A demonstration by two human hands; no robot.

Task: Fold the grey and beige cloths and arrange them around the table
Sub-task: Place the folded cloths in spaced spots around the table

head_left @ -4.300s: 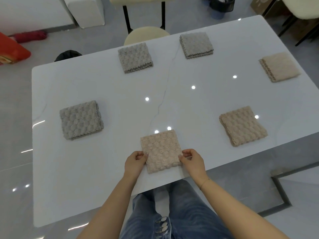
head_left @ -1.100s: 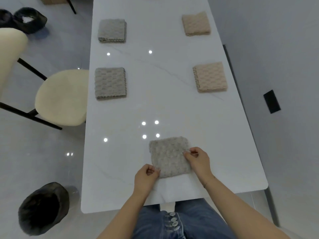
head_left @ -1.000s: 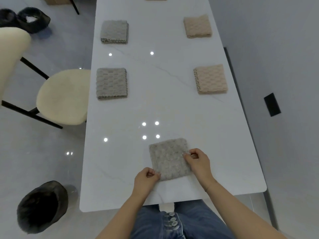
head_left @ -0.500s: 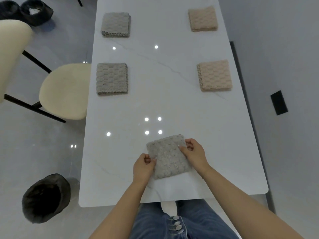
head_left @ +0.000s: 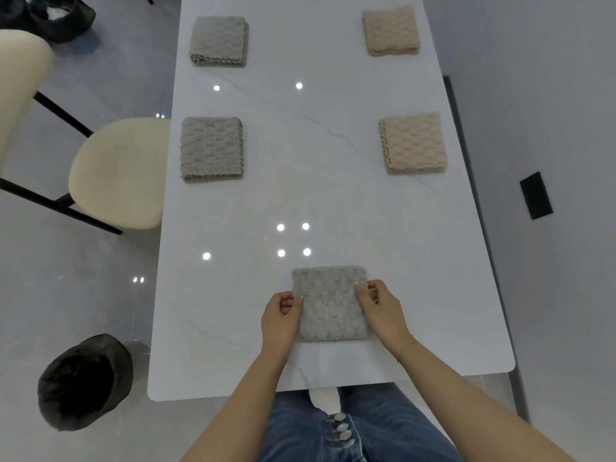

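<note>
A folded grey cloth (head_left: 328, 303) is lying flat on the white tabletop (head_left: 333, 201), close to the near edge. It is almost square, and its sides are lining up with the sides of the tabletop. The left hand (head_left: 281, 316) is pinching the cloth's left edge, and the right hand (head_left: 381, 310) is pinching its right edge near the far corner. Two more folded grey cloths (head_left: 211, 147) (head_left: 219, 41) are sitting along the left side, well apart. Two folded beige cloths (head_left: 413, 142) (head_left: 390, 31) are sitting along the right side. A cream chair (head_left: 116, 171) is standing just beside the left side of the tabletop. A bin with a black bag (head_left: 83, 381) is sitting on the floor by the near left corner; I cannot tell what is in it.
</note>
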